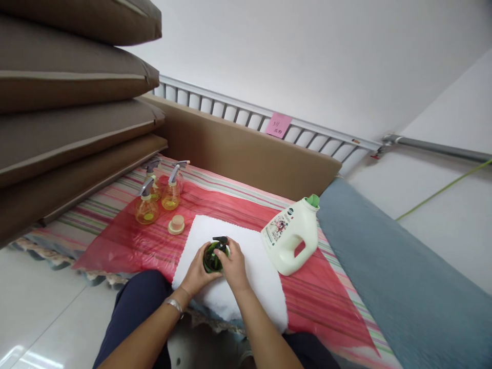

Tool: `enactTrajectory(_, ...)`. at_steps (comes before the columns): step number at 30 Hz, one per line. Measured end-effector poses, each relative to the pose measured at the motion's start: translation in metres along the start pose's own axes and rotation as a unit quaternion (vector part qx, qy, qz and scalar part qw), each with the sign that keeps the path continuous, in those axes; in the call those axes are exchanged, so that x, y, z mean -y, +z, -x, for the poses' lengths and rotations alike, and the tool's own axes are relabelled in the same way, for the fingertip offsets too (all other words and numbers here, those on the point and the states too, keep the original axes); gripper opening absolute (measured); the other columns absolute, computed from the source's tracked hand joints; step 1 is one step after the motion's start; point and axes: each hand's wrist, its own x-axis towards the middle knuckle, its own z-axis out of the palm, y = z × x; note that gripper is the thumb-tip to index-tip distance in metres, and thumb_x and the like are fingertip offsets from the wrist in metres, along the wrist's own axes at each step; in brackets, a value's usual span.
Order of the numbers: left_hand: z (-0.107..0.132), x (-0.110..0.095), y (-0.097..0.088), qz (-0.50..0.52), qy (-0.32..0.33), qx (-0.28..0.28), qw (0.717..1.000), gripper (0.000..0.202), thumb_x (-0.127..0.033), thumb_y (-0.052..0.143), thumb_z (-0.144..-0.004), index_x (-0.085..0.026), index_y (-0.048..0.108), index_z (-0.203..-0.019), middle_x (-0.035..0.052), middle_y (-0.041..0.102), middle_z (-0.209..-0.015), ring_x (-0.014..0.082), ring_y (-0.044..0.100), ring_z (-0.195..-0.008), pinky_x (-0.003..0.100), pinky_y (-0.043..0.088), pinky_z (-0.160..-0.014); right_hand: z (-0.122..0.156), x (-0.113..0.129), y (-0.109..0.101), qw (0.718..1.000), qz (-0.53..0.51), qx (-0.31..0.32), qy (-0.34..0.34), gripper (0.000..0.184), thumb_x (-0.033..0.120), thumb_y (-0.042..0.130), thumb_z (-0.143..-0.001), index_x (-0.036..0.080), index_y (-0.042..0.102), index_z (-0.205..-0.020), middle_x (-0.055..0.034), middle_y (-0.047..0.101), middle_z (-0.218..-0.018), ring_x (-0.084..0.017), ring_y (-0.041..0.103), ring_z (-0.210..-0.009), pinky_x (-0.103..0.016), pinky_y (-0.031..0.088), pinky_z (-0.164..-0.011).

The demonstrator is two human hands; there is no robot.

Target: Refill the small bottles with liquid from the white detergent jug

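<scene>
Both hands are at a dark green pump bottle (210, 260) over a white cloth (265, 287). My left hand (197, 269) curves round the bottle's side and holds it. With closed fingers, my right hand (233, 261) grips the black pump head (220, 239) at the top. Its nozzle points to the left. From above I cannot tell whether the pump head is seated on the bottle's neck. A pale round cap-like piece (177, 224) lies left of the cloth. To the right, a large pale green jug (290, 236) with a green cap stands tilted in view.
Several clear spray bottles (147, 209) with yellow liquid and grey heads stand at the back left. Red plastic sheeting (126, 241) covers the striped bedding (96, 218). Stacked brown cushions (77, 102) rise on the left. A brown board (246, 151) and a railing with a pink note (278, 125) border the back.
</scene>
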Motion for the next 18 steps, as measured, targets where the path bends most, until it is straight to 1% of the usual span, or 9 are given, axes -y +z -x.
enactTrajectory(3,0.0,-0.002,0.0,-0.003,0.0,-0.005,1.0,0.084,-0.037,0.08,-0.057,-0.017,0.039,-0.127,0.0146,0.051,-0.127,0.0322,0.048,-0.121,0.053,0.035,-0.105,0.004,0.002,0.007,0.999,0.017,-0.039,0.015,0.031,0.031,0.06,-0.072,0.018,0.056,-0.101,-0.0101,0.06,-0.101,-0.025,0.054,-0.1,-0.041,0.041,-0.091)
enactTrajectory(6,0.0,-0.004,-0.001,-0.005,-0.003,-0.004,1.0,0.082,-0.036,0.08,-0.058,-0.017,0.039,-0.127,0.0151,0.051,-0.127,0.0325,0.049,-0.12,0.053,0.035,-0.105,0.008,0.005,0.015,0.996,0.037,-0.076,0.037,0.029,0.035,0.062,-0.073,0.019,0.053,-0.095,-0.0104,0.059,-0.096,-0.027,0.053,-0.095,-0.042,0.042,-0.087)
enactTrajectory(9,0.0,-0.005,0.0,-0.001,-0.007,-0.004,1.0,0.082,-0.035,0.08,-0.058,-0.018,0.039,-0.127,0.015,0.05,-0.127,0.0317,0.049,-0.121,0.052,0.035,-0.105,0.008,0.007,0.017,0.993,0.053,-0.092,0.056,0.031,0.04,0.063,-0.072,0.018,0.052,-0.091,-0.0114,0.058,-0.093,-0.029,0.053,-0.092,-0.044,0.042,-0.084)
enactTrajectory(12,0.0,-0.003,0.0,0.002,-0.009,-0.01,1.0,0.083,-0.036,0.081,-0.057,-0.019,0.04,-0.127,0.0142,0.051,-0.126,0.0318,0.048,-0.121,0.053,0.034,-0.106,0.005,0.006,0.012,0.996,0.042,-0.057,0.047,0.034,0.04,0.062,-0.073,0.017,0.054,-0.096,-0.0114,0.06,-0.096,-0.028,0.055,-0.094,-0.043,0.043,-0.084)
enactTrajectory(15,0.0,0.003,0.001,-0.005,0.002,0.0,1.0,0.088,-0.037,0.082,-0.055,-0.019,0.037,-0.129,0.0143,0.05,-0.128,0.0322,0.047,-0.122,0.054,0.034,-0.106,0.0,0.002,0.004,1.0,0.011,0.007,0.012,0.032,0.034,0.056,-0.076,0.018,0.056,-0.104,-0.0083,0.063,-0.101,-0.023,0.058,-0.096,-0.036,0.046,-0.085)
enactTrajectory(18,0.001,0.009,0.001,-0.011,0.018,0.008,1.0,0.091,-0.036,0.082,-0.056,-0.019,0.034,-0.131,0.0149,0.048,-0.13,0.0321,0.045,-0.123,0.053,0.034,-0.105,-0.004,-0.002,0.0,0.999,-0.003,0.045,-0.008,0.026,0.031,0.053,-0.078,0.019,0.061,-0.1,-0.0051,0.066,-0.094,-0.021,0.061,-0.09,-0.033,0.048,-0.082)
